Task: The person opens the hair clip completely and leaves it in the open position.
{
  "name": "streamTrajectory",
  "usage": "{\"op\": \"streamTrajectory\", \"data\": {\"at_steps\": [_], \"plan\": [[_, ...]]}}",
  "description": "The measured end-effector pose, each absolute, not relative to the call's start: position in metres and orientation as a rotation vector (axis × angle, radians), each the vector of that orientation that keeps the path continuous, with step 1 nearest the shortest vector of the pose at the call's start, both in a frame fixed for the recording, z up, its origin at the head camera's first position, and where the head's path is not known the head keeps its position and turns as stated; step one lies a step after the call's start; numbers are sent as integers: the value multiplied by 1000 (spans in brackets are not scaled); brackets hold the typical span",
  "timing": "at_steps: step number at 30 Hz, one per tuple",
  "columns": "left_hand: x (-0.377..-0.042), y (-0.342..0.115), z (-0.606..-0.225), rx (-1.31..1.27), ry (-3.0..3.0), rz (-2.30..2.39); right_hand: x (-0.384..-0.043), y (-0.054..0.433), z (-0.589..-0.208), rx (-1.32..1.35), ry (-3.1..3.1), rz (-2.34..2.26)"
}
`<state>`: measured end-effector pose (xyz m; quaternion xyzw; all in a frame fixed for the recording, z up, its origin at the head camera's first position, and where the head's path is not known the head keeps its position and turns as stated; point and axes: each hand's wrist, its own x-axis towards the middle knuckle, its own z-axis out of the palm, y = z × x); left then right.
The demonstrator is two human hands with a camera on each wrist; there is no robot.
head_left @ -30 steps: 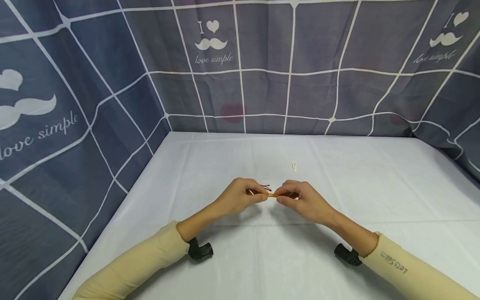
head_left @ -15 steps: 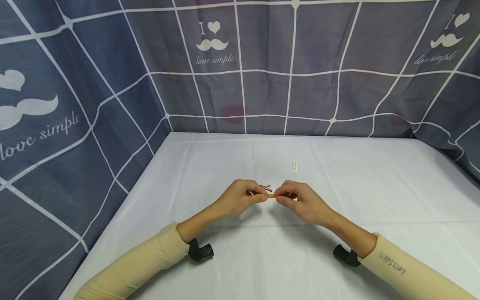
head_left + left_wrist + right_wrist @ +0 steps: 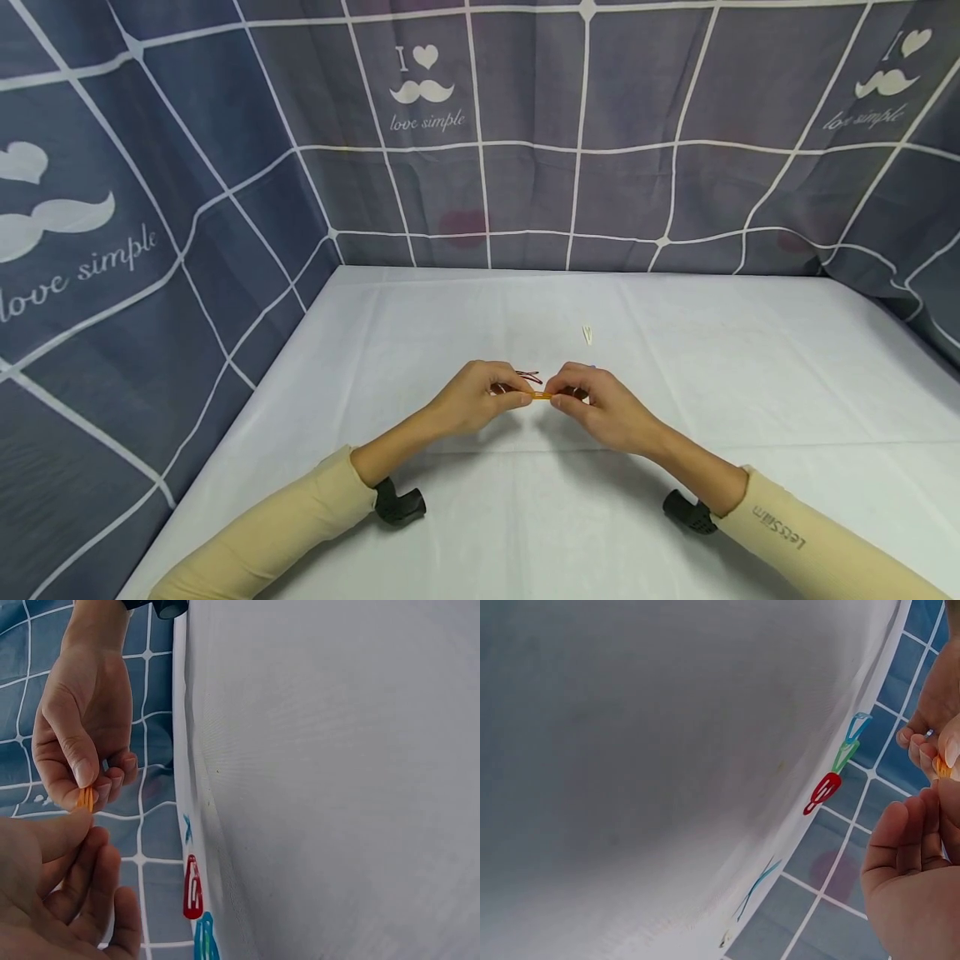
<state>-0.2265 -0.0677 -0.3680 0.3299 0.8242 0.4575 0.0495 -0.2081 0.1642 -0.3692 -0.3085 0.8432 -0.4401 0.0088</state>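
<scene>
My left hand (image 3: 480, 400) and right hand (image 3: 600, 408) meet over the middle of the white table, fingertips nearly touching. Each pinches one end of a small orange hair clip (image 3: 542, 396) between thumb and forefinger. In the left wrist view a short stretch of that orange clip (image 3: 85, 798) shows between the two hands; its ends are hidden by fingers. Just beyond the left fingertips, a dark red hair clip (image 3: 529, 377) is partly visible. The left wrist view shows a red snap clip (image 3: 193, 887) and a blue one (image 3: 205, 937) lying on the cloth.
A pale V-shaped clip (image 3: 588, 335) lies behind the hands. In the right wrist view, a green clip (image 3: 845, 755) lies between blue and red ones, and a thin blue crossed piece (image 3: 757, 889) lies apart. A grey checked curtain (image 3: 525, 192) surrounds the table (image 3: 420, 308).
My right hand and forearm have shifted very slightly left, and the orange clip sits a touch lower in view. Both hands keep their pinch on it.
</scene>
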Motion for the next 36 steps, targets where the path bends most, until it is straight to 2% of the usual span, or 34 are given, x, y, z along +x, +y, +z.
{"op": "streamTrajectory", "data": {"at_steps": [36], "plan": [[-226,-70,-367,1090,2513,1350,-205,163,-371,-1023,2628,-1363]]}}
